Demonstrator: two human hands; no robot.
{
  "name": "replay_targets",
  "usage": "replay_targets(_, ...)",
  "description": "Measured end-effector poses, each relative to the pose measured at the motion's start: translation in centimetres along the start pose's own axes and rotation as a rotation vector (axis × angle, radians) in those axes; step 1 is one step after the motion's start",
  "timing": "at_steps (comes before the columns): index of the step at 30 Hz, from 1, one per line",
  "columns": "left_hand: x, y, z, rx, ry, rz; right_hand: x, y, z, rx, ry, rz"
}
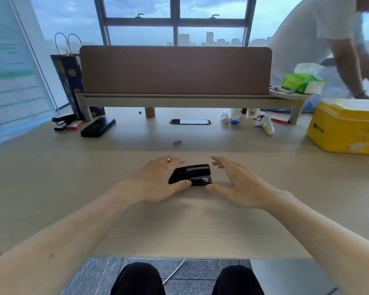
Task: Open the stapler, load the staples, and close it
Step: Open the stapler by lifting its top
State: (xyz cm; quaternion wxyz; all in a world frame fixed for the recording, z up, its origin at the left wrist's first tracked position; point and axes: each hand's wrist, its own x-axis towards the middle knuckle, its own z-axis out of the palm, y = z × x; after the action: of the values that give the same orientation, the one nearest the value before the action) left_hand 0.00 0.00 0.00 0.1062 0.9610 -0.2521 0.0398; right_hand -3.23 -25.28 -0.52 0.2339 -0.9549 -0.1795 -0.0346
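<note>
A small black stapler (195,174) lies closed on the wooden desk (73,188), its front end pointing right. My left hand (158,180) cups its rear end, thumb at the near side and fingers behind it. My right hand (237,184) hovers just right of the stapler with fingers spread, holding nothing; the thumb tip is close to the stapler's front corner. A short grey strip of staples (177,142) lies on the desk farther back, apart from both hands.
A second black stapler (63,121), a red staple box (75,125) and a black case (98,127) sit back left. A yellow tin (345,126) stands at the right. A brown divider with shelf (175,71) spans the back. Another person (320,39) leans in at the far right.
</note>
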Motion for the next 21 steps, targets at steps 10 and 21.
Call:
replay_targets(10, 2.6, 4.7, 3.3, -0.129, 0.266, 0.023, 0.9, 0.8, 4.0, 0.351, 0.241, 0.08)
replay_targets(21, 0.9, 1.0, 2.2, -1.35, 0.666, -0.318, 1.4, 1.6, 4.7, 0.309, 0.264, 0.088)
